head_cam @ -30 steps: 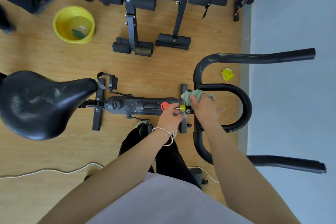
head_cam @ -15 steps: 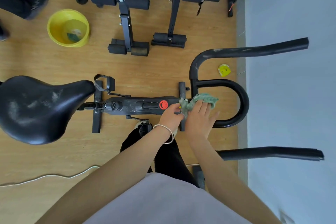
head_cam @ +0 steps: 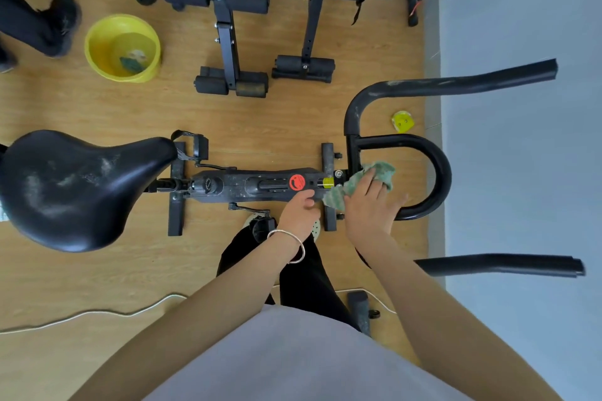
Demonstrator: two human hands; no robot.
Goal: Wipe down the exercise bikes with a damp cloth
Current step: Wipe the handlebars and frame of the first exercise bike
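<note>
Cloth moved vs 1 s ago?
Yes. Against the yellow knob, the cloth has slid toward the person, from beside the loop's far arm to level with the knob, under the right hand.

The bucket stands on the floor beyond the saddle.

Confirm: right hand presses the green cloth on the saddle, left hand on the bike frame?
Not the saddle: the head view shows the right hand pressing the green cloth on the handlebar stem; the left hand is as stated.
</note>
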